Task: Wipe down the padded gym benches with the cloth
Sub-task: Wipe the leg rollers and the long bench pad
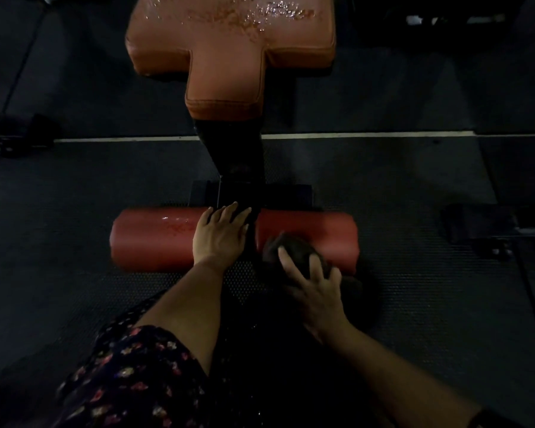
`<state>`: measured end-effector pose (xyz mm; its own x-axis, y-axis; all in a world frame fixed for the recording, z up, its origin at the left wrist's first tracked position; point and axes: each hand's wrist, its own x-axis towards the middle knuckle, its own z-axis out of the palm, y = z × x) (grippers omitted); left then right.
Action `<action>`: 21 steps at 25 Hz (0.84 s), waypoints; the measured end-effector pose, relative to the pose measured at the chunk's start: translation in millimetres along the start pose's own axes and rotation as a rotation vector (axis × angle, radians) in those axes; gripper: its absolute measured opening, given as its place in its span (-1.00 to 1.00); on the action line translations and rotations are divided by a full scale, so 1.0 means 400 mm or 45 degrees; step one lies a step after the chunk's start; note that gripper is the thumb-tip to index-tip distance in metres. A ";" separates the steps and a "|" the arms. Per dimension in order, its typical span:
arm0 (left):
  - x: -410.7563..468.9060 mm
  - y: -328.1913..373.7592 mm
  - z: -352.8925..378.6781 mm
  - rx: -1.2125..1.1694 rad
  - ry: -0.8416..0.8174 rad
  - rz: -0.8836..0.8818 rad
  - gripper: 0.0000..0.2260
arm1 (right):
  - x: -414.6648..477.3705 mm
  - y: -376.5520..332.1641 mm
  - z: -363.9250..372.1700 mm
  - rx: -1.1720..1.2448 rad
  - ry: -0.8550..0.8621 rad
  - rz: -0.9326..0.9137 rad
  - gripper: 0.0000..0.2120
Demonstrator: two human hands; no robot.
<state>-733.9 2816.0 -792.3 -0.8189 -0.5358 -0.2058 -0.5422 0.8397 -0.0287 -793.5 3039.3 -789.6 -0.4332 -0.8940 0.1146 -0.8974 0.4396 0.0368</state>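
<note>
Your right hand grips the bunched cloth on the right half of the foot roller. Left hand rests flat on its left half. Roller axis runs left-right. Wet seat pad is straight ahead, beyond both hands.

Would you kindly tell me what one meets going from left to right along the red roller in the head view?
Left roller pad with a wet patch → left hand resting flat on it → black centre post → cloth under the right hand → right roller pad.
</note>
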 end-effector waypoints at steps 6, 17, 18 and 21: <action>0.010 -0.001 -0.001 0.137 -0.159 0.016 -0.34 | 0.285 -0.001 -0.106 0.300 -0.553 0.389 -0.55; -0.007 0.157 0.036 -0.736 0.029 -0.048 -0.61 | 0.137 0.072 -0.143 0.078 -0.529 0.324 -0.49; -0.002 0.152 0.039 -0.660 0.020 -0.027 -0.59 | 0.177 0.094 -0.134 0.116 -0.533 0.347 -0.51; 0.004 0.146 0.037 -0.557 0.060 0.052 -0.39 | 0.321 0.157 -0.108 0.224 -0.792 0.442 -0.58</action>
<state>-764.1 2865.6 -808.8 -0.8436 -0.5148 -0.1528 -0.5294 0.7494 0.3978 -901.8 2955.8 -729.6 -0.6153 -0.6127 -0.4959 -0.6772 0.7329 -0.0652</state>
